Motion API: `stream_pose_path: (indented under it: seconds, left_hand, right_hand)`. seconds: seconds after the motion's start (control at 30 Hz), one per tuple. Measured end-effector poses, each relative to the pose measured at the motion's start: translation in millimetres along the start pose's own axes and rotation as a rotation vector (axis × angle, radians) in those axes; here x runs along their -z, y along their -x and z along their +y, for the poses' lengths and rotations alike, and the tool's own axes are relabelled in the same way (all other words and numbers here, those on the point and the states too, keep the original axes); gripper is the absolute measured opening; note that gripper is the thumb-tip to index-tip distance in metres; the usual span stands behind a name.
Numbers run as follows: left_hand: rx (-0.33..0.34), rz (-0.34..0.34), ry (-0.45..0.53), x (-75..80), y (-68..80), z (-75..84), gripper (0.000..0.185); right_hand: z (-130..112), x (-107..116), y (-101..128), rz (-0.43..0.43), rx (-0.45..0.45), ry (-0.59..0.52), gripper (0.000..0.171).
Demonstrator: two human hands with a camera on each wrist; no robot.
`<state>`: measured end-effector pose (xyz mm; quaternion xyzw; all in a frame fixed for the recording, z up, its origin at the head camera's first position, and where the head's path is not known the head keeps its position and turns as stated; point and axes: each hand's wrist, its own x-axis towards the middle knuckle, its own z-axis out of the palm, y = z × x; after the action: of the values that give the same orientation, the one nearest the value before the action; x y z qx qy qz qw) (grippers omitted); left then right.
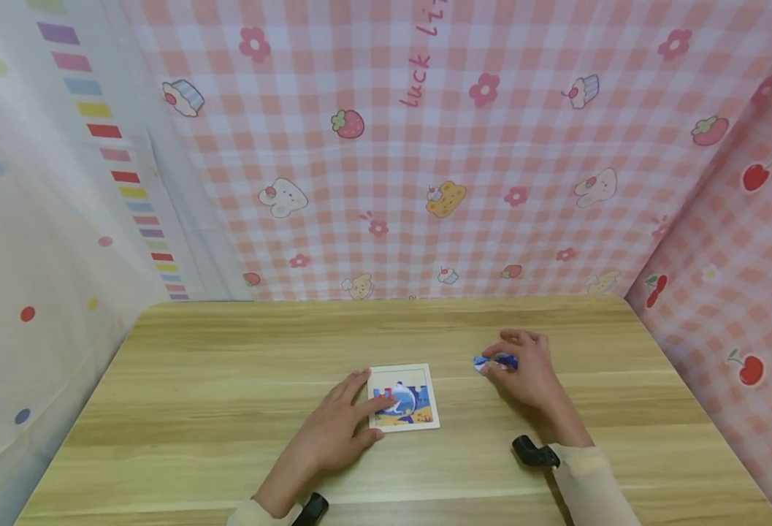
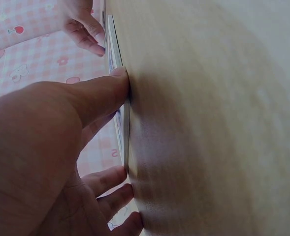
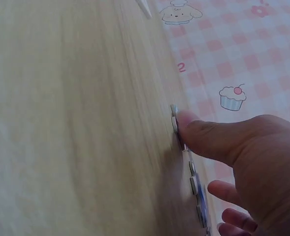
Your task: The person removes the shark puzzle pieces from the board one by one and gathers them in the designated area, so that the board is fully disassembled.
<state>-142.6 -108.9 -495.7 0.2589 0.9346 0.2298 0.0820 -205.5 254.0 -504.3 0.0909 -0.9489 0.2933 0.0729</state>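
Note:
In the head view a square jigsaw board (image 1: pixel 433 402) with a pale frame lies on the table, its lower part filled with a sea picture and its upper part bare. My left hand (image 1: pixel 336 431) spreads over its left side. The index finger rests on the picture, while the thumb touches the near edge and the other fingers lie along the left. To the right, my right hand (image 1: pixel 526 369) pinches a blue jigsaw piece (image 1: pixel 480 363) between thumb and index finger, low at the tabletop. More loose pieces (image 3: pixel 200 191) lie under its other fingers, partly hidden.
The wooden table (image 1: pixel 241 365) has a light striped grain. Behind it hangs a pink checked cloth (image 1: pixel 386 161); a dotted white cloth (image 1: pixel 31 241) is at the left and another checked cloth (image 1: pixel 740 292) at the right. Each wrist wears a black camera (image 1: pixel 535 453).

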Motion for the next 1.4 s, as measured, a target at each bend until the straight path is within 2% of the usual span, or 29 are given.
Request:
stream_pose_path:
  seconds: [0.23,0.57,0.83,0.97,1.17,1.4]
  left_hand:
    - [0.01,-0.014,0.007,-2.5,0.1,1.2,0.051]
    - [0.013,-0.018,0.021,-4.6,0.5,3.5,0.052]
    - [0.015,0.003,0.016,-3.5,-2.4,4.6,0.054]
    - [0.017,0.014,0.008,-1.7,-3.1,4.0,0.053]
    - [0.012,0.022,0.02,0.7,-2.9,4.2,0.053]
    - [-0.02,0.039,0.031,-1.1,-4.0,10.5,0.051]
  right_hand:
    - [4.1,-1.4,2.9,-0.008,0.02,0.003,0.02]
    - [6.8,0.2,5.3,-0.028,-0.004,0.001,0.02]
    - [5.5,3.4,2.7,0.019,0.062,-0.013,0.021]
    - [-0.5,2.8,0.3,0.05,0.087,-0.026,0.022]
    - [-18.0,0.4,-0.9,0.024,0.036,-0.087,0.028]
    - [-39.6,-3.8,0.0,-0.008,0.049,-0.166,0.03]
